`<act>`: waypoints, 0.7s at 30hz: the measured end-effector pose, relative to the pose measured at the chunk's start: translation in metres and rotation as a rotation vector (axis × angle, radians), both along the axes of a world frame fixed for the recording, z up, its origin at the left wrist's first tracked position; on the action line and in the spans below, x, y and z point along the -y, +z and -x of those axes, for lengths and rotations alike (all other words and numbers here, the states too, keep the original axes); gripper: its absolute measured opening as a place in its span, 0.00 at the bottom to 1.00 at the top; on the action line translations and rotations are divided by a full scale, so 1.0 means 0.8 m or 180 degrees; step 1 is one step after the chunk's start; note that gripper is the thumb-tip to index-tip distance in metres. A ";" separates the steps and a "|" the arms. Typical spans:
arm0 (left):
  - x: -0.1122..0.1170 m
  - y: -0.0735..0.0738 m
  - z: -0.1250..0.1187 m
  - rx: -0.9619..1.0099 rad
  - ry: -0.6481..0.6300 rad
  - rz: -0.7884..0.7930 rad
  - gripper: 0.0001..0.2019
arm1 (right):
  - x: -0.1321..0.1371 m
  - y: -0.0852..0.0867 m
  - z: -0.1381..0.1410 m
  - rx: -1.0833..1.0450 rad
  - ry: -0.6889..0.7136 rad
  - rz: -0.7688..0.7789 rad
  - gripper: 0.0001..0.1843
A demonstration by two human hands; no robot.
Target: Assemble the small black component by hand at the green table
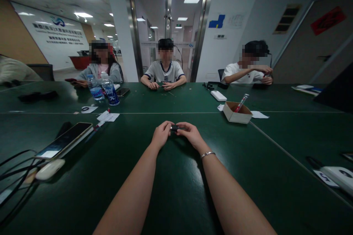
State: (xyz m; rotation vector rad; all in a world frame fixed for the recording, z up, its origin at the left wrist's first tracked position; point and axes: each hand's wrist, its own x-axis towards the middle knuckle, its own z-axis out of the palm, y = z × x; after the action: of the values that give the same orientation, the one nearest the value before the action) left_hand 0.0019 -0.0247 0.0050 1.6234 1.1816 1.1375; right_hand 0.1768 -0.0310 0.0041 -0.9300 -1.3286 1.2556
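My left hand [161,134] and my right hand [191,134] meet over the dark green table [176,191], fingertips pinched together on a small dark object [174,128] held between them. What the object is I cannot make out; most of it is hidden by my fingers. A thin silver bracelet [207,154] circles my right wrist. Both forearms stretch forward from the bottom edge of the view.
A small cardboard box [236,114] with a red-tipped pen stands ahead right. A phone [64,140], a white device [50,169] and cables lie at left. Two water bottles [106,89] stand far left. Three people sit across the table. A white device [338,175] lies at right.
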 end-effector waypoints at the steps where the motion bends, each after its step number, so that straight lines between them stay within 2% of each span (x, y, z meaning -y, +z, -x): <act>1: 0.000 0.000 0.000 0.0039 -0.0019 0.0001 0.14 | 0.000 0.000 0.000 -0.0003 -0.0004 0.0004 0.19; 10: -0.003 -0.003 -0.005 0.0452 0.0024 0.0032 0.15 | -0.001 -0.001 0.001 0.0056 -0.0079 -0.0003 0.19; 15: 0.001 -0.001 -0.009 0.0367 0.0152 0.0020 0.13 | 0.008 -0.005 0.015 0.0712 -0.0327 -0.0419 0.13; 18: 0.024 0.010 -0.003 0.0186 -0.0001 0.0230 0.13 | 0.040 0.012 0.030 0.1675 -0.0234 -0.0704 0.09; 21: 0.070 0.026 0.027 -0.0002 -0.0245 0.0720 0.14 | 0.102 0.051 0.028 0.2654 0.0411 -0.1071 0.19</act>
State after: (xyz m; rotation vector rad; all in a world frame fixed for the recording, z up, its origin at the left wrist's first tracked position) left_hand -0.0200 -0.0809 0.0255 1.4831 1.1919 0.9195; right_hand 0.1547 -0.1124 0.0451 -1.1847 -2.1947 0.6901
